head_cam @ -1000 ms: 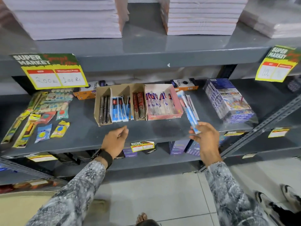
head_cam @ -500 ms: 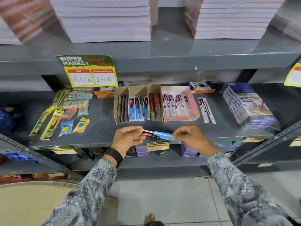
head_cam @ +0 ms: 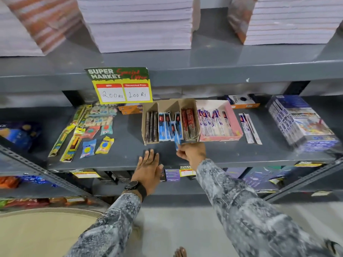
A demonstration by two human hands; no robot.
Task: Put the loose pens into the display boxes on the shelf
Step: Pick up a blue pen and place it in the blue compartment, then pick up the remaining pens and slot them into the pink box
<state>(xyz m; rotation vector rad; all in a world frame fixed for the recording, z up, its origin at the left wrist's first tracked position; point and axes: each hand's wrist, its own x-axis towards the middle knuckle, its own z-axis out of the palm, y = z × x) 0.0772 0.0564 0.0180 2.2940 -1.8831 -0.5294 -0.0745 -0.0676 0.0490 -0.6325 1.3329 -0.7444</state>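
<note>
A brown cardboard display box [head_cam: 148,108] with three compartments stands on the grey middle shelf [head_cam: 213,154]: dark pens left, blue-packed pens in the middle, red ones right. A pink display box [head_cam: 233,119] of white-and-blue pens stands beside it. My right hand [head_cam: 193,154] pinches a blue-packed pen [head_cam: 177,140] whose top end reaches into the middle compartment. My left hand [head_cam: 148,167] lies flat with fingers spread on the shelf's front edge, holding nothing. Two loose packed pens [head_cam: 249,127] lie on the shelf right of the pink box.
Packets of erasers and pencils [head_cam: 87,130] lie at the left of the shelf. A wrapped stack of boxes [head_cam: 304,125] stands at the right. A yellow price tag [head_cam: 120,86] hangs from the upper shelf, which carries paper stacks [head_cam: 141,23]. More goods fill the shelf below.
Both hands held the blue-packed pen in front of the shelf; the left hand has let go and rests on the shelf edge, while the right hand has carried the pen up to the brown box.
</note>
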